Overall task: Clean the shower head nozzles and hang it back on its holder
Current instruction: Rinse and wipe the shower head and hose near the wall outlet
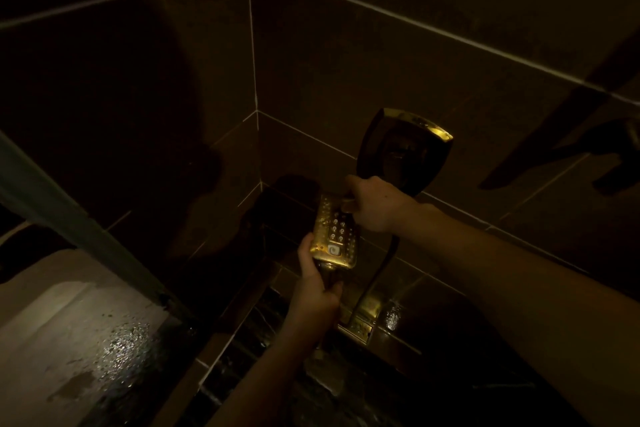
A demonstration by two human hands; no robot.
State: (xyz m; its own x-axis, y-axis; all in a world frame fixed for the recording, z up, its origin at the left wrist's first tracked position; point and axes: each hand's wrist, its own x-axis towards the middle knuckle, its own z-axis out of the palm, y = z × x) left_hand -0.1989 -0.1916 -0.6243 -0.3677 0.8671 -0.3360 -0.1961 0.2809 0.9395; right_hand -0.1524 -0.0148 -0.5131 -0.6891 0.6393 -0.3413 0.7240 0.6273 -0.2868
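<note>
My left hand [317, 288] grips the shower head [334, 232] by its neck, nozzle face turned up so I can see the rows of small nubs. My right hand [374, 204] curls at its top edge, fingers on the nozzles, likely rubbing. The head is glossy metal, rectangular. Behind it, a shiny fixture [405, 149] stands against dark glazed wall tiles [381, 55].

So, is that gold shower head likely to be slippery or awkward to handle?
Probably slippery: the shower head looks glossy, near a wet floor. Likely rigid and fairly heavy. The left hand holds its handle; the right hand is at its nozzle face.
</note>
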